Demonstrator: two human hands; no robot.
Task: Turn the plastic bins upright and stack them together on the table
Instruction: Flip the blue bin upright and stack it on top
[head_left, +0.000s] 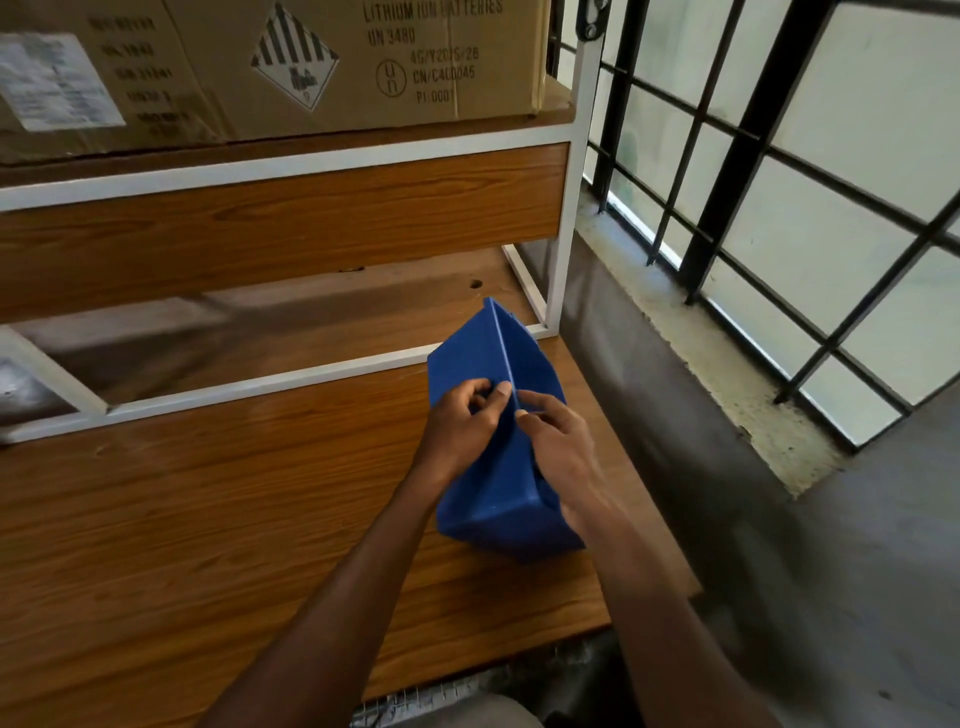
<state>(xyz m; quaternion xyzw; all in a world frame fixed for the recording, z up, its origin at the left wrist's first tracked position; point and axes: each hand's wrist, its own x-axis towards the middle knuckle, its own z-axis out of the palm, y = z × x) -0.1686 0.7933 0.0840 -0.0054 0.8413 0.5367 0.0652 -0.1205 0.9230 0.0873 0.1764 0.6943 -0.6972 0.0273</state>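
Bins: blue plastic bins (498, 467) held together near the table's right edge, just in front of the frame's lower rail; they appear to be two, pressed side to side, a thin blue rim line running between them; whether they touch the tabletop cannot be told
Left hand: left hand (460, 423) grips the left bin's wall, fingers curled at the rim
Right hand: right hand (558, 441) grasps the right bin, fingers curled over the rim beside the left hand's
Table: wood-grain table (208, 519)
Frame: white metal frame (270, 382) standing on the table, with a wooden panel across it
Box: cardboard box (311, 62) on the shelf above, printed with battery markings
Window: barred window (779, 182) to the right
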